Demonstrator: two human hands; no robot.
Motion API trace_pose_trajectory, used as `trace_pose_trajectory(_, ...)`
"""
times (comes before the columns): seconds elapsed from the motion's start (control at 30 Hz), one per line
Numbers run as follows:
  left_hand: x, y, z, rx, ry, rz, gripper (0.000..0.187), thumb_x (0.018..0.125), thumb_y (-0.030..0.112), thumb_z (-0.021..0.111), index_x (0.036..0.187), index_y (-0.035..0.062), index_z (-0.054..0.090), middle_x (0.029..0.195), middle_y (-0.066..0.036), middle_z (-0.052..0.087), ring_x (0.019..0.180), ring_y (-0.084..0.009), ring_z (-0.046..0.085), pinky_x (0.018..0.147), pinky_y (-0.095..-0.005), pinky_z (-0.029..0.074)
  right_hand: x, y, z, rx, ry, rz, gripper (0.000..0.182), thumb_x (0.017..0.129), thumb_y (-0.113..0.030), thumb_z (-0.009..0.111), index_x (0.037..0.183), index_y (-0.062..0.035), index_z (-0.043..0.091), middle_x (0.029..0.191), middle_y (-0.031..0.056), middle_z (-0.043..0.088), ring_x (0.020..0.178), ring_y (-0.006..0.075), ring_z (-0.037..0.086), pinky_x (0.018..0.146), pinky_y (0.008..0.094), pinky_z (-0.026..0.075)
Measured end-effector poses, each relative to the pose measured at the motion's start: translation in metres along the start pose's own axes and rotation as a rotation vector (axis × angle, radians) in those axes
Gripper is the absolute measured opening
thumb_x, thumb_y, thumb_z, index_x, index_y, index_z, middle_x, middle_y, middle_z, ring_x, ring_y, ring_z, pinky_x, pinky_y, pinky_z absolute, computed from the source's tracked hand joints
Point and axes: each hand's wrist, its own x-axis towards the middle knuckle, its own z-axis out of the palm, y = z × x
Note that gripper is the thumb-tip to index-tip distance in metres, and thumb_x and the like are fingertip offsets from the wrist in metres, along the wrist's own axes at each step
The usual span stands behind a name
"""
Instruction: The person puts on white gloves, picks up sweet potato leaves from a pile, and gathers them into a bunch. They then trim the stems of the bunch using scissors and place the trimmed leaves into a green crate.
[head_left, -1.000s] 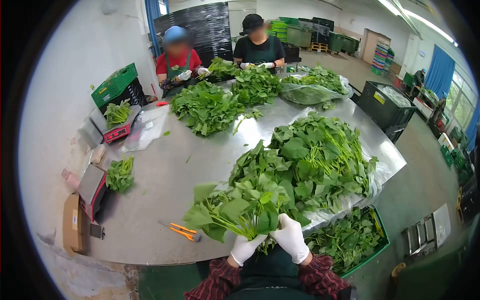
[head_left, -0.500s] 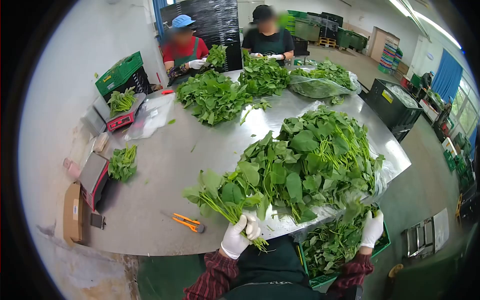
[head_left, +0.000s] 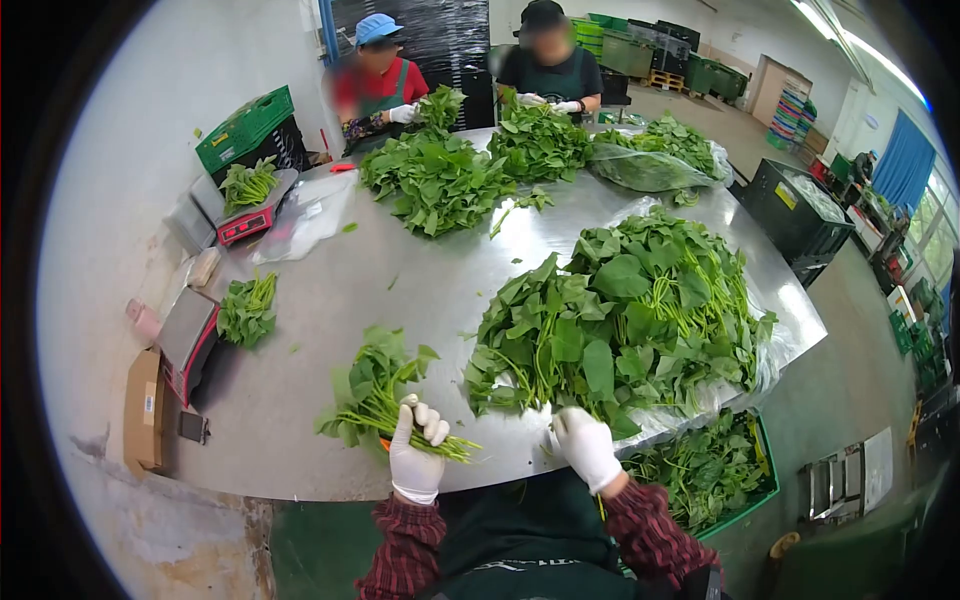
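My left hand (head_left: 417, 450), in a white glove, is wrapped round the stems of a bunch of leafy greens (head_left: 375, 395) above the table's front edge. The leaves point up and left, the cut stem ends to the right. Only a bit of orange from the cutter (head_left: 385, 444) shows under that bunch. My right hand (head_left: 587, 448), also gloved, is closed at the front edge of a large pile of leafy greens (head_left: 640, 310). Its fingertips are turned away, so what they hold, if anything, is hidden.
A green crate (head_left: 770, 485) of greens stands below the table's right edge. Two scales (head_left: 190, 345) (head_left: 258, 215), a small bunch (head_left: 247, 308) and a cardboard box (head_left: 147, 410) are at left. Two co-workers (head_left: 385, 90) (head_left: 550, 70) handle greens across the metal table (head_left: 400, 280).
My left hand has moved left with its bunch, over the orange cutter. My right hand has come from the crate up and left to the front of the pile.
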Motion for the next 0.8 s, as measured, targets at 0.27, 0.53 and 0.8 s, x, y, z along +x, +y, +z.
trace_pose_trajectory(0.27,-0.006,0.006,-0.014,-0.002,0.059,-0.028,0.016,0.093,0.019,0.051,0.102,0.0056,0.053,0.073,-0.001,0.044,0.061,-0.0113,0.038,0.055,-0.0244,0.034,0.065,0.004,0.034,0.057,-0.294,0.337,0.029,0.083,-0.026,0.056,0.076,0.002,0.055,0.06,0.0153,0.062,0.058,0.0289,0.063,0.057,0.0362,0.051)
trace_pose_trajectory(0.53,0.0,-0.007,-0.016,0.008,0.054,-0.073,0.014,0.093,0.016,0.051,0.102,0.0054,0.053,0.073,-0.001,0.046,0.061,-0.0115,0.04,0.056,-0.0255,0.035,0.074,-0.039,-0.083,0.85,0.04,0.414,0.015,0.087,-0.012,0.053,0.077,-0.0006,0.054,0.054,0.0037,0.055,0.044,0.009,0.053,0.042,0.0205,0.038)
trace_pose_trajectory(0.8,0.002,-0.034,-0.013,0.194,0.129,-0.111,0.012,0.089,0.005,0.052,0.1,0.0021,0.056,0.08,-0.006,0.056,0.065,-0.0137,0.049,0.058,-0.0272,0.039,0.049,-0.029,-0.056,1.212,-0.11,0.48,0.018,0.09,-0.017,0.051,0.081,-0.0022,0.053,0.06,0.0034,0.056,0.049,0.0083,0.052,0.042,0.0221,0.04)
